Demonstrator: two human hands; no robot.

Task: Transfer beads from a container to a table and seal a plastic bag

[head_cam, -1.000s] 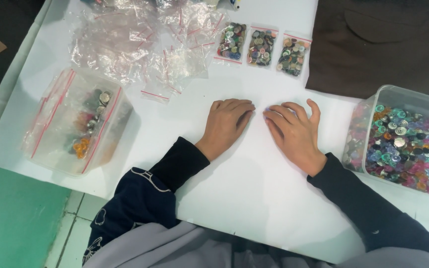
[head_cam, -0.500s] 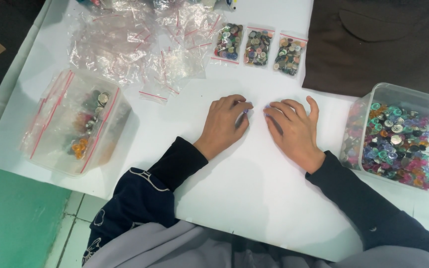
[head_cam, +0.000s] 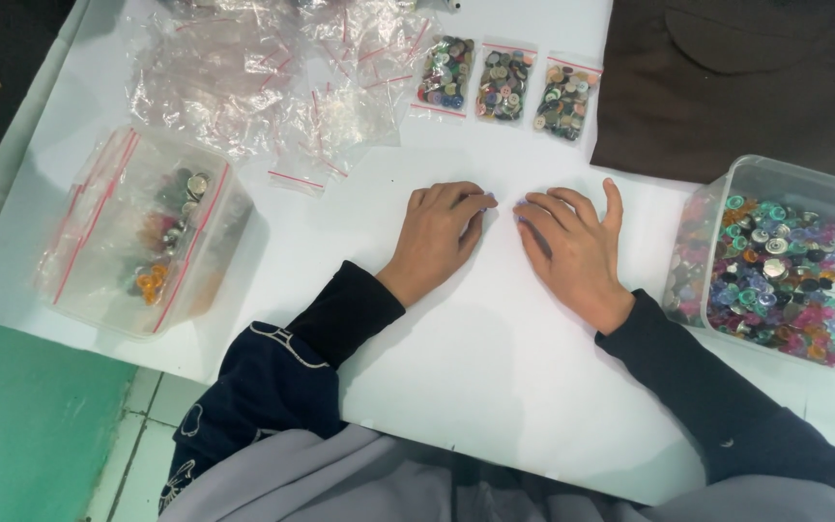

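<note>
White table being pressed by both hands: left hand fingers curled, right hand spread flat, nothing being held; button tub beside right.

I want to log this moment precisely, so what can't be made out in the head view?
- Under the left hand and right hand: palms and curled fingertips cover the white table; any small piece between them is too small to tell.
- Clear tub of coloured buttons: cut off by the right edge.
- Bagged tub: plastic blurs its contents.
- Pile of empty bags: cut off by the top edge.
</note>
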